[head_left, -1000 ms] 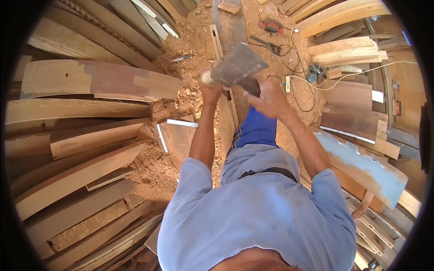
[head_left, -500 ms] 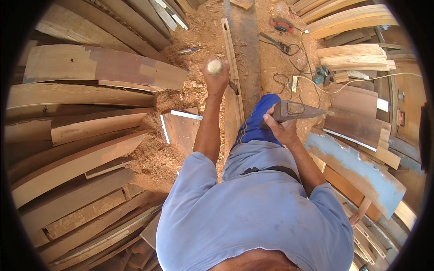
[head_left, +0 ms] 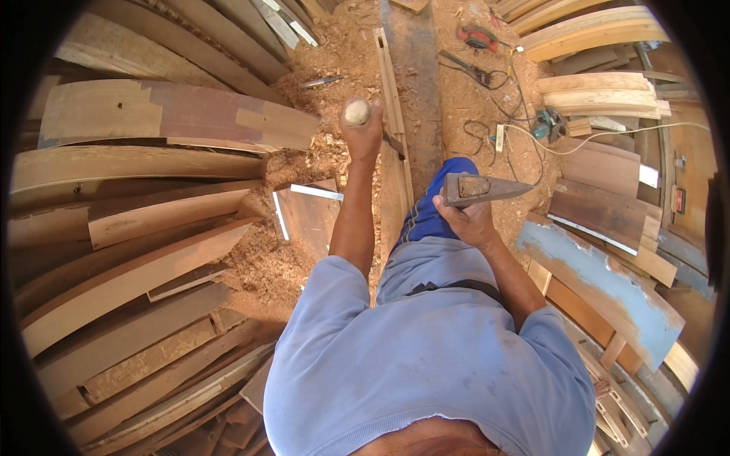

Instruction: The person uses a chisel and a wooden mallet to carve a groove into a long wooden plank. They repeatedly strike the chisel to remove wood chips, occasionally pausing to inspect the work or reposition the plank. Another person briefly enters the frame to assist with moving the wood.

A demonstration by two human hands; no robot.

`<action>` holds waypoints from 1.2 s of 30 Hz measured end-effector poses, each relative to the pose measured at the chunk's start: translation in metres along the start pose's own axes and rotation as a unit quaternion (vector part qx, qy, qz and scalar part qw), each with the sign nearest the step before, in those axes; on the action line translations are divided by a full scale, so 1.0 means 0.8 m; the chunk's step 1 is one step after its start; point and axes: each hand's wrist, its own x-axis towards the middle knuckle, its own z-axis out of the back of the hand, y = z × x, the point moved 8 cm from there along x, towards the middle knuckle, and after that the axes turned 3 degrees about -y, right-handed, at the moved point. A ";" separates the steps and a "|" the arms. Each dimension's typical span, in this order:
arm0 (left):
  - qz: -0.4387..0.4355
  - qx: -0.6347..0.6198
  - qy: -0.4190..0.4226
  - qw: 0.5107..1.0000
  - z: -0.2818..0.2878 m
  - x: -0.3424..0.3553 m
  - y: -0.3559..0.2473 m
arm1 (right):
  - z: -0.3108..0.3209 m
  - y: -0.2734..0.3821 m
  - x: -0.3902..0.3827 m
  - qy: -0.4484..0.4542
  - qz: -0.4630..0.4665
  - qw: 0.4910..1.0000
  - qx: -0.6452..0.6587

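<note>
My left hand (head_left: pixel 363 140) is closed around the chisel (head_left: pixel 357 112), whose round, pale handle end faces up. The chisel's dark blade (head_left: pixel 394 147) meets a long, narrow wooden piece (head_left: pixel 391 91), which has a slot near its far end. The tip is hard to make out. In my right hand (head_left: pixel 474 223) is a hammer (head_left: pixel 503 189) with a heavy, wedge-shaped metal head tapering to the right. The end of its wooden handle shows in the head's eye. The hammer is above my blue-trousered leg, apart from the chisel.
Wood shavings cover the ground. Boards are stacked along the left (head_left: pixel 137 171) and right. A pen-like tool (head_left: pixel 322 81) lies far left of the wooden piece. A red power tool (head_left: pixel 477 37), a teal power tool (head_left: pixel 547 123) and loose cords (head_left: pixel 513 99) lie at the far right.
My right hand has brought the hammer a little to the left, toward the chisel. My left hand stays nearly in place with the chisel at the wooden piece.
</note>
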 end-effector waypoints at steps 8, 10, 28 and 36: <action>-0.022 0.000 0.018 1.000 0.005 0.003 0.002 | -0.001 0.009 0.005 -0.015 -0.027 0.999 0.020; -0.015 -0.008 0.011 1.000 0.006 -0.001 0.003 | 0.004 0.021 0.012 -0.027 0.004 1.000 0.006; -0.143 0.141 0.049 0.978 -0.011 -0.038 -0.004 | -0.016 0.160 0.186 0.078 0.140 0.913 -0.374; -0.170 0.190 0.086 0.963 -0.044 -0.050 0.002 | 0.012 0.084 0.166 0.048 0.179 0.895 -0.407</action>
